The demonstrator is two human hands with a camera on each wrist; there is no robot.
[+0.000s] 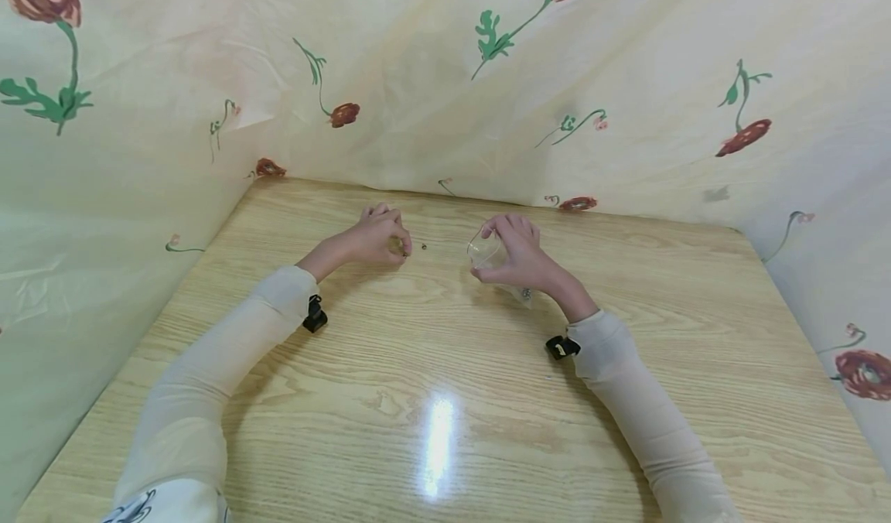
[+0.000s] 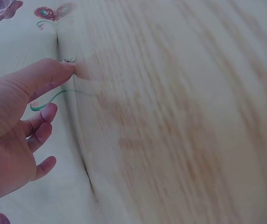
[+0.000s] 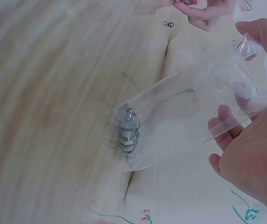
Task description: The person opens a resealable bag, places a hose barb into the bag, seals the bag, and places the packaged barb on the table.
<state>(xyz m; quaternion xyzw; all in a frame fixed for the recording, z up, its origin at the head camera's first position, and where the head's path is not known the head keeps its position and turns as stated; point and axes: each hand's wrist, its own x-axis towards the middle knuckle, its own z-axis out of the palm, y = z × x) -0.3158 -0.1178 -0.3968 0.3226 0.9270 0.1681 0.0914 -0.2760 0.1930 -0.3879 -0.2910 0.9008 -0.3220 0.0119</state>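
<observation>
My right hand (image 1: 518, 252) grips a clear plastic zip bag (image 3: 185, 102) by its mouth, thumb on one side and fingers on the other, so the mouth gapes. At the bag's bottom corner lie several small shiny metal parts (image 3: 129, 130), stacked together. To the left, my left hand (image 1: 379, 237) is low over the table, thumb and index finger pinching a small metal piece (image 2: 69, 60). Its other fingers are loosely bent. Between the two hands another small metal piece (image 1: 424, 247) lies on the table; in the right wrist view this metal piece (image 3: 168, 24) has a round end.
The wood-grain table (image 1: 362, 399) runs back to a flower-printed cloth (image 1: 418, 82), which also hangs at both sides. A bright light reflection (image 1: 438, 446) shows on the tabletop. Each wrist wears a black strap device (image 1: 315, 316).
</observation>
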